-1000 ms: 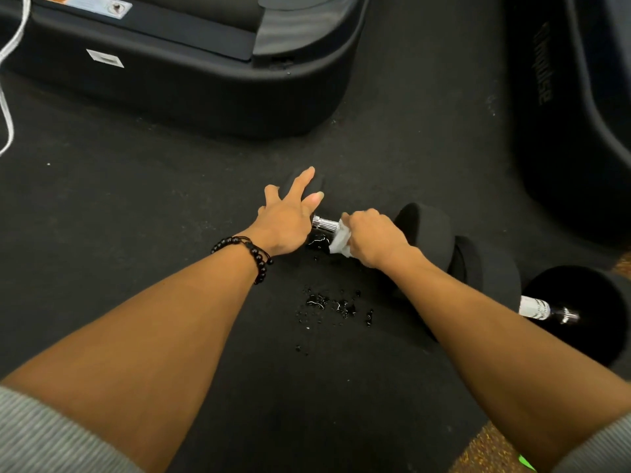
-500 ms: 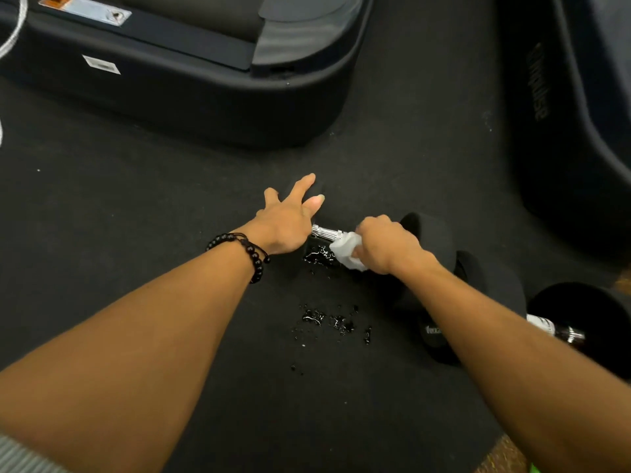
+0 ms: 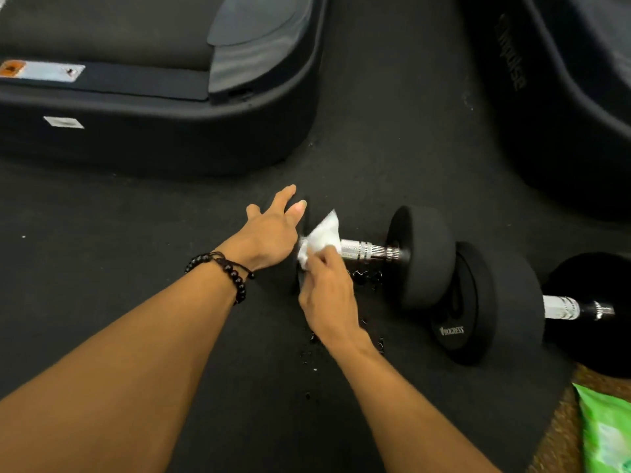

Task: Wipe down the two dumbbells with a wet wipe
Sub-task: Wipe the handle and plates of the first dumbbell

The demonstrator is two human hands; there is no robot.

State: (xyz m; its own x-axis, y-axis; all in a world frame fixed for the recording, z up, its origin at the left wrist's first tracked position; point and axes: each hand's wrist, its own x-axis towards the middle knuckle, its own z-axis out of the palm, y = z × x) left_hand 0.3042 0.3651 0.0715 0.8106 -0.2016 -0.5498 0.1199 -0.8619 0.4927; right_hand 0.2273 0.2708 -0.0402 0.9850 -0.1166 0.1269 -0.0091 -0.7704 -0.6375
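Observation:
Two black dumbbells with chrome handles lie end to end on the dark floor mat. The near dumbbell (image 3: 423, 257) has its left head under my left hand (image 3: 273, 233), whose fingers are spread straight and press on that head. My right hand (image 3: 327, 295) pinches a white wet wipe (image 3: 321, 238) against the left end of the chrome handle, by the inner face of the left head. The second dumbbell (image 3: 495, 302) lies to the right, its far head partly cut off by the frame edge.
Water drops (image 3: 367, 276) spot the mat under the handle and nearer to me. A large black machine base (image 3: 164, 131) stands behind, another (image 3: 553, 107) at the right. A green wipe packet (image 3: 607, 435) lies on brown flooring at the bottom right.
My right hand slid with the wipe leftward along the handle to its left end, uncovering the chrome. The wipe now sticks up unfolded. My left hand kept pressing the left head.

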